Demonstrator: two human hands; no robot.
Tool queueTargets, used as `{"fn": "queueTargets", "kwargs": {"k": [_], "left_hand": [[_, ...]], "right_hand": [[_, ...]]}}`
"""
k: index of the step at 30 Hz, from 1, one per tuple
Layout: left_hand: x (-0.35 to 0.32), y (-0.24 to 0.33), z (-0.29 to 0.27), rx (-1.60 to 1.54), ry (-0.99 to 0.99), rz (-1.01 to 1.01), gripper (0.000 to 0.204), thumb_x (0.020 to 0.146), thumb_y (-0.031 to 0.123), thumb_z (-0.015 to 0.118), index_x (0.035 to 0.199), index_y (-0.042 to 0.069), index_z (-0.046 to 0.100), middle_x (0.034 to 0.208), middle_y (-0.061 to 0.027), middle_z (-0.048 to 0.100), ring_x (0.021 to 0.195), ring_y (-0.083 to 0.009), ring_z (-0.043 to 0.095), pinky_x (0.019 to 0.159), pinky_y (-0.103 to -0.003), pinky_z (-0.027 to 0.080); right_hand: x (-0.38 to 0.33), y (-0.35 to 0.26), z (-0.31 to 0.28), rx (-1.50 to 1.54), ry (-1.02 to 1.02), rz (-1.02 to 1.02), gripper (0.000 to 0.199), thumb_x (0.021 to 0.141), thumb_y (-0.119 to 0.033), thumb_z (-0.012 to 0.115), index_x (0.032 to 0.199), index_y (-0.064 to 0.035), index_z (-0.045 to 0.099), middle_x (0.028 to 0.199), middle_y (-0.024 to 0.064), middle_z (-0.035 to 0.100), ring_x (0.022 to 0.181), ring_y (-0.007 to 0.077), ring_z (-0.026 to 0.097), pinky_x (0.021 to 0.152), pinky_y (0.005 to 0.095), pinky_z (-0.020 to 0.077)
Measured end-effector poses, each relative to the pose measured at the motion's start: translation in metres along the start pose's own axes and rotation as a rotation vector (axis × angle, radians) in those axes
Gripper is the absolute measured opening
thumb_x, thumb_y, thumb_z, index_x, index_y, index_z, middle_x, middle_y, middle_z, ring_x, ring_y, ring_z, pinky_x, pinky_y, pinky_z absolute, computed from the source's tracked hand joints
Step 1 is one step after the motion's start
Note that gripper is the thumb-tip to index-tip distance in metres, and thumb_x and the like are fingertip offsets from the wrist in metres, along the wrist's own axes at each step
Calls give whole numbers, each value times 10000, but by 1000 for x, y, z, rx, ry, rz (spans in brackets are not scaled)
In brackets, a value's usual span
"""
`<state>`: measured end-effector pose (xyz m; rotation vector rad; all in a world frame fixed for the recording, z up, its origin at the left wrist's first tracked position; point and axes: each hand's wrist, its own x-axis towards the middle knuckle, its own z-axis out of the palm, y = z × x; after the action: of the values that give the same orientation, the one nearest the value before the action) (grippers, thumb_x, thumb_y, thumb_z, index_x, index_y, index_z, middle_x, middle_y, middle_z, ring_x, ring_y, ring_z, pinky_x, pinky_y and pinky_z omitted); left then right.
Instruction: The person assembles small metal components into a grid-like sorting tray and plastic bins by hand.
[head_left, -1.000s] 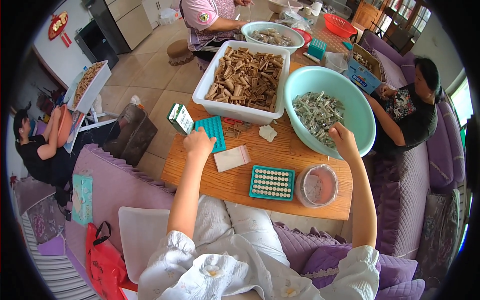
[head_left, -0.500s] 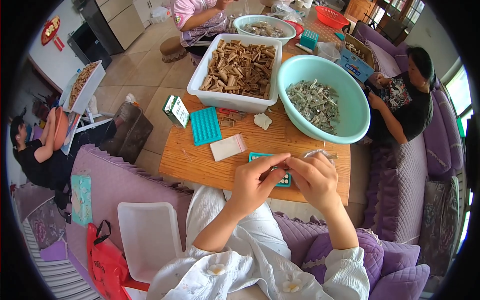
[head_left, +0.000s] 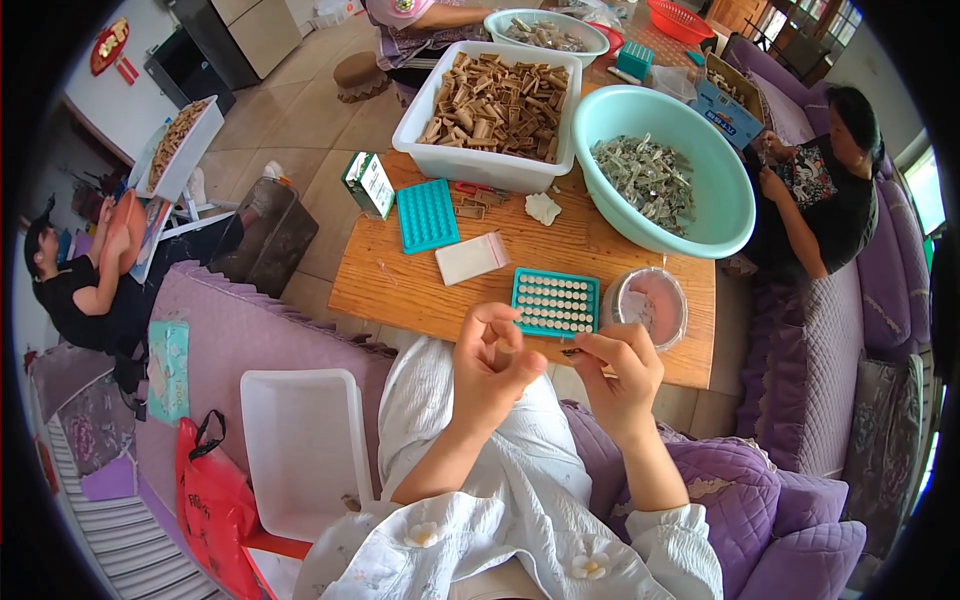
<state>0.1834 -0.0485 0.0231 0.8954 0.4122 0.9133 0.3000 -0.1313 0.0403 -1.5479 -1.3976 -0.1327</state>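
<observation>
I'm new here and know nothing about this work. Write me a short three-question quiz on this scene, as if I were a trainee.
1. True or false: the round tub stands right of the tray of white pieces.
2. What colour is the heap in the white bin on the table? A) silver B) brown C) teal
3. Which hand of the camera wearer pinches a small dark item?
Key: 1 true; 2 B; 3 right hand.

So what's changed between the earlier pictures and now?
The left hand came back from the teal mat, the right hand from the green basin; they met over the pellet tray, then parted. The right now pinches a small dark thing; the left's hold is unclear. A brownish piece now shows at the white bin's corner. Mat, basin and tray stayed put.
</observation>
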Motion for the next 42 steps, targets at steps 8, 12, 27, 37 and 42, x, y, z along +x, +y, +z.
{"fn": "queueTargets", "kwargs": {"k": [8, 12, 27, 37, 42], "left_hand": [[0, -12, -15, -450, -26, -60, 230, 846, 324, 404, 878, 97, 420, 523, 9, 353, 467, -122, 369, 423, -241, 316], [-5, -17, -11, -68, 2, 148, 272, 879, 363, 357, 871, 93, 328, 623, -51, 418, 562, -116, 408, 535, -223, 355], [20, -33, 5, 225, -45, 95, 79, 846, 22, 479, 884, 45, 413, 763, -35, 460, 564, -97, 507, 480, -208, 429], [220, -78, 47, 651, -206, 332, 88, 731, 15, 572, 766, 0, 493, 751, -120, 527, 677, -225, 562, 601, -294, 445], [294, -64, -12, 1448, 15, 437, 78, 762, 87, 530, 819, 75, 583, 868, -138, 567, 773, -275, 567, 682, -364, 456]], "right_hand": [[-36, -24, 34, 394, 184, 531, 125, 687, 64, 604, 796, 17, 564, 679, 55, 551, 522, 70, 474, 476, 195, 380], [-49, -38, 40, 621, 269, 678, 97, 743, 39, 570, 823, 29, 517, 687, 48, 560, 547, 53, 496, 506, 177, 402], [-44, -17, 18, 569, 380, 662, 130, 765, 56, 539, 879, 30, 479, 738, 51, 547, 648, 72, 532, 588, 182, 427], [-65, 13, -5, 502, 402, 738, 119, 764, 61, 535, 871, 22, 500, 740, 23, 532, 627, 42, 476, 574, 156, 382], [-69, 33, -21, 481, 438, 806, 108, 776, 48, 528, 872, 20, 487, 754, 20, 518, 630, 37, 470, 555, 145, 370]]}}
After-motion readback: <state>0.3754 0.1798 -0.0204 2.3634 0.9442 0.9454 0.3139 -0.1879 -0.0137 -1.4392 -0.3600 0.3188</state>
